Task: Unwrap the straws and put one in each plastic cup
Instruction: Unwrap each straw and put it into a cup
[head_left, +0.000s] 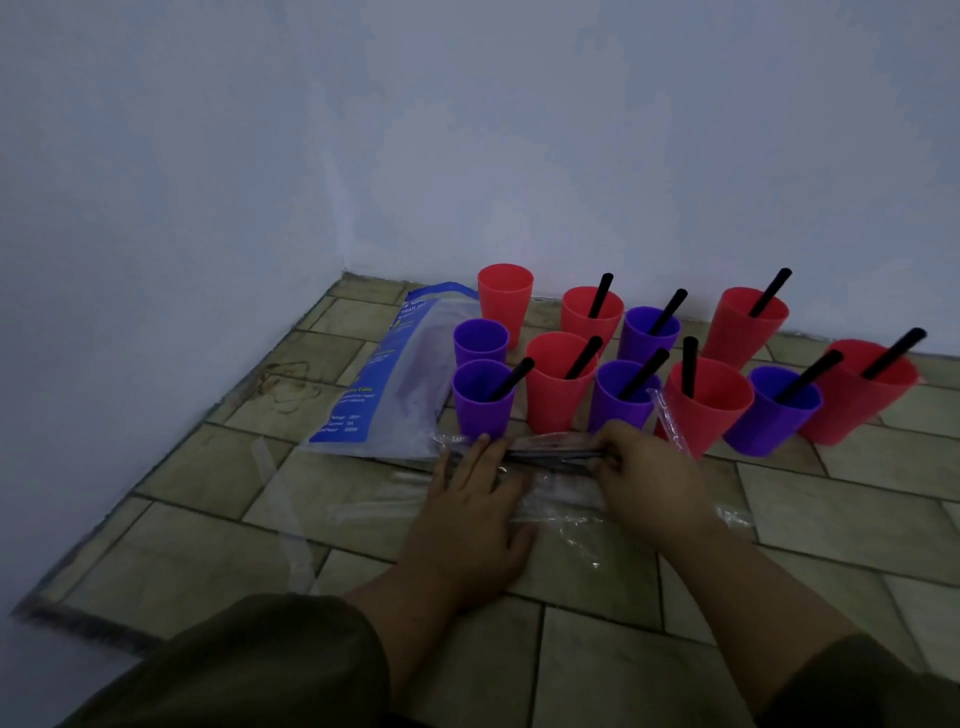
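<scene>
Several red and purple plastic cups stand on the tiled floor near the wall. Most hold a black straw. A red cup (505, 296) at the back left and a purple cup (480, 340) in front of it hold none. A clear pack of wrapped straws (550, 451) lies in front of the cups. My left hand (475, 499) lies flat on the pack's left end, fingers spread. My right hand (641, 470) pinches the pack's right end. A wrapped straw (670, 415) leans against a red cup (709, 400).
A clear plastic bag with blue print (387, 379) lies left of the cups. Empty clear wrappers (291, 525) are scattered on the floor at the left and under my hands. White walls meet in a corner behind the cups.
</scene>
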